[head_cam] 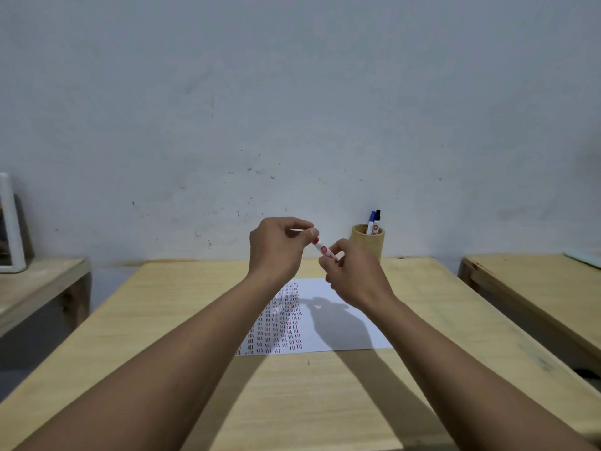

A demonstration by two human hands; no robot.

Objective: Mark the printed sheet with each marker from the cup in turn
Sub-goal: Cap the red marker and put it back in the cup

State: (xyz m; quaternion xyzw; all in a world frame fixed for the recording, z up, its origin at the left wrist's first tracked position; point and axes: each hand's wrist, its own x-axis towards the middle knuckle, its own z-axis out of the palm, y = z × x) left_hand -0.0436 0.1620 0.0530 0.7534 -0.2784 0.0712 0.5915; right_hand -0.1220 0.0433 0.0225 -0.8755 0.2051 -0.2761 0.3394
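Observation:
Both hands are raised above the printed sheet, which lies flat on the wooden table with rows of red and dark marks on its left part. My right hand grips the white barrel of a red marker. My left hand pinches the marker's upper end, where its red cap shows between the fingertips. Whether the cap is on or off the barrel is hidden by the fingers. Behind the hands stands a wooden cup holding a blue marker and a black marker.
The table ends at a pale wall. A second wooden table stands to the right and a lower wooden bench to the left, with a white frame on it.

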